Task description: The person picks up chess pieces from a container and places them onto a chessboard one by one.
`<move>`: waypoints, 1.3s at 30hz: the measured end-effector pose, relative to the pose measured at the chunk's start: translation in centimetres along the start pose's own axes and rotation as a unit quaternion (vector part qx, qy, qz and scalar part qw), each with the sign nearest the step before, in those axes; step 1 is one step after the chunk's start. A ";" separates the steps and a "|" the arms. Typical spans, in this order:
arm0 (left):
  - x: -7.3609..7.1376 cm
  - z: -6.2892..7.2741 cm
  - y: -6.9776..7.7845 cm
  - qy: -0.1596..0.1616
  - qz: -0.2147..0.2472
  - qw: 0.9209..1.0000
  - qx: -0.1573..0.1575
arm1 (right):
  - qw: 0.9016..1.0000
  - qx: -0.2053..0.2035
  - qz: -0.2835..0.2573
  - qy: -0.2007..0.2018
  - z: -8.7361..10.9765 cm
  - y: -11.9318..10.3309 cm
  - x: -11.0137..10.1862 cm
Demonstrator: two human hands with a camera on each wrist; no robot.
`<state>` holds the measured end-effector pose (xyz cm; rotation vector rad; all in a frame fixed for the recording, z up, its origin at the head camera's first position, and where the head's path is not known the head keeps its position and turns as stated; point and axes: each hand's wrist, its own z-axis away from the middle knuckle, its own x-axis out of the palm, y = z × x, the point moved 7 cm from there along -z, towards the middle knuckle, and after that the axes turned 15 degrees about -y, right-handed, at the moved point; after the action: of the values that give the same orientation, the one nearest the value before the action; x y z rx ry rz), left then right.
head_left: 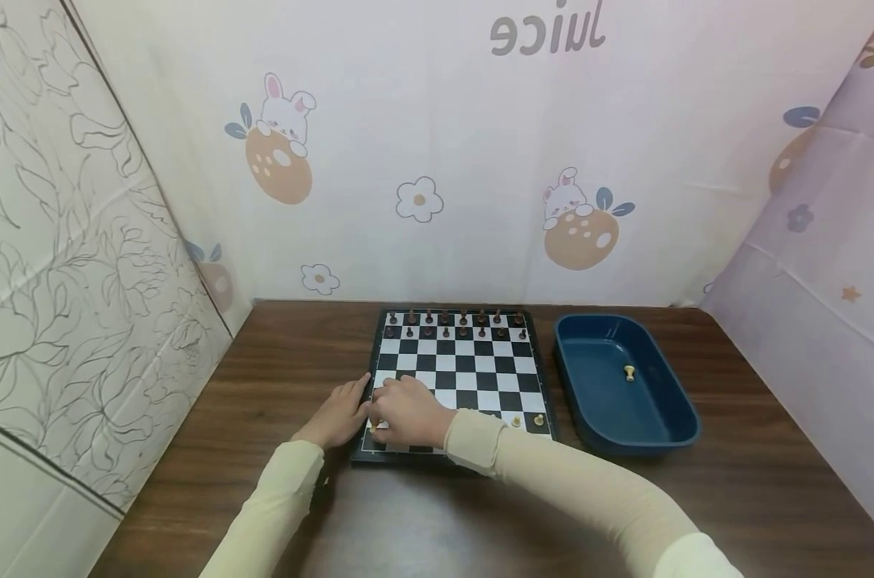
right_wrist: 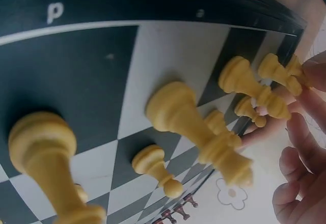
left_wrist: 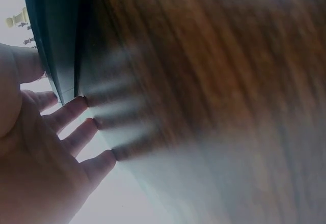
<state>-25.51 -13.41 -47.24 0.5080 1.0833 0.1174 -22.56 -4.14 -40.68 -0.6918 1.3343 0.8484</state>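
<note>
A black-and-white chessboard (head_left: 486, 381) lies on the table. My left hand (head_left: 338, 414) rests at its left edge with fingers spread. In the left wrist view, the fingertips (left_wrist: 104, 158) touch the wooden tabletop and the thumb lies by the board's side. My right hand (head_left: 412, 411) is over the near left corner, pinching a cream chess piece (right_wrist: 294, 67) between thumb and finger. Its kind is partly hidden. Cream pieces, such as a pawn (right_wrist: 157, 170) and a taller piece (right_wrist: 198, 132), stand along the near side. Dark chess pieces (head_left: 445, 331) fill the two far rows.
Right of the board stands a blue tray (head_left: 588, 401) with one cream chess piece (head_left: 629, 372) inside. The brown wooden table (head_left: 292, 345) meets a patterned cloth wall (head_left: 422, 265) at the back. My right forearm crosses the board's near right part.
</note>
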 end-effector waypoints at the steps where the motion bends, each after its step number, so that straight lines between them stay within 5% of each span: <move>1: 0.0 0.0 0.0 0.001 -0.001 1.000 0.002 | 1.000 0.000 -0.001 -0.001 -0.1 0.0 0.1; 9: -0.1 -0.1 0.6 0.005 -0.002 1.000 0.010 | 1.000 0.005 -0.029 -0.012 0.3 0.4 0.3; 15: -0.2 -0.2 0.5 0.006 0.005 1.000 0.004 | 0.998 0.030 -0.043 -0.018 2.4 2.5 -1.1; 26: -0.4 0.0 -0.2 0.006 0.009 1.000 -0.004 | 0.990 0.134 -0.044 0.011 8.8 10.3 -2.8; 39: 0.0 0.0 -0.1 -0.004 0.015 1.000 -0.004 | 0.960 0.276 -0.016 -0.042 16.4 18.5 -3.0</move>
<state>-25.58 -13.51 -47.26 0.5171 1.0679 0.1452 -29.45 19.08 -34.89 -0.2329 1.3931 0.4360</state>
